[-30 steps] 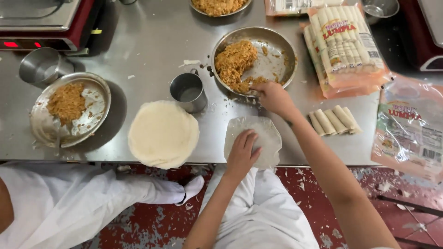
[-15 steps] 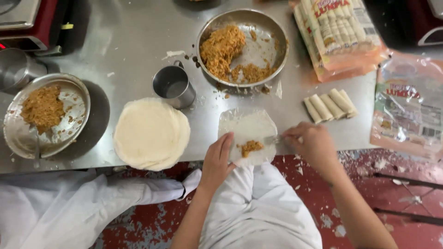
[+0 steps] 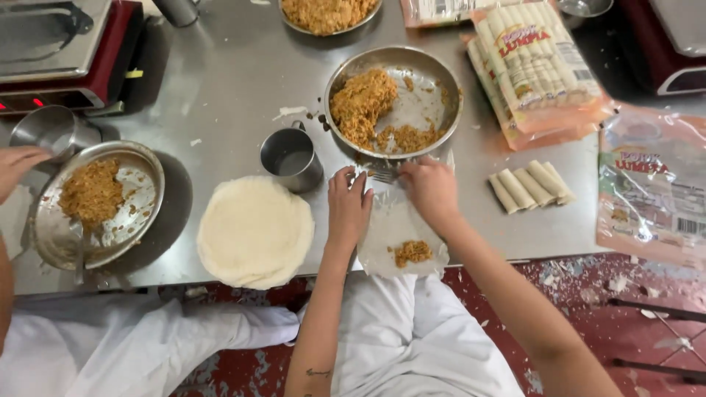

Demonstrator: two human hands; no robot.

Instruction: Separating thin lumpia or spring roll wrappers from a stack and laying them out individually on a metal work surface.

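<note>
A thin white wrapper point(image 3: 397, 224) lies on the steel table's front edge, with a small heap of brown filling point(image 3: 412, 253) on its near part. My left hand point(image 3: 348, 207) lies flat on the wrapper's far left corner, fingers together. My right hand point(image 3: 431, 192) is at the far right corner, closed over the handle of a fork point(image 3: 378, 175) whose tines point left between my hands. Just beyond them stands a round metal pan point(image 3: 440, 79) holding more brown filling point(image 3: 362, 103).
A stack of round wrappers point(image 3: 254, 231) and a metal cup point(image 3: 290, 159) sit to the left. Several finished rolls point(image 3: 531, 184) and bagged rolls point(image 3: 540, 62) lie to the right. Another person's hand point(image 3: 18, 165) hovers by a second filling pan point(image 3: 134, 165) at far left.
My right hand carried filling on the fork from the pan to the wrapper, then moved up to the wrapper's far edge. My left hand slid to the far left corner.
</note>
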